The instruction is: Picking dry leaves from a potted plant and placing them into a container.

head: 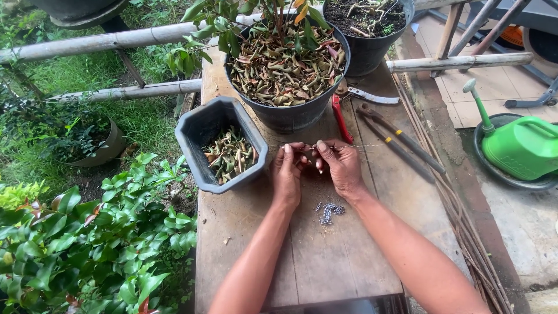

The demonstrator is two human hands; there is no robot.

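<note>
Two hands working a thin wire over a wooden bench

Left of them sits a grey tray (200, 131) of dry leaves; the left hand (287, 173) and right hand (342, 166) each pinch the wire (308, 147) between fingertips, just above small wire pieces (329, 213); pliers (398, 139) lie right.

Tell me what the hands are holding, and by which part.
Both hands, left hand and right hand, pinch a thin wire between their fingers, each gripping it near the middle; its ends stick out sideways.
</note>
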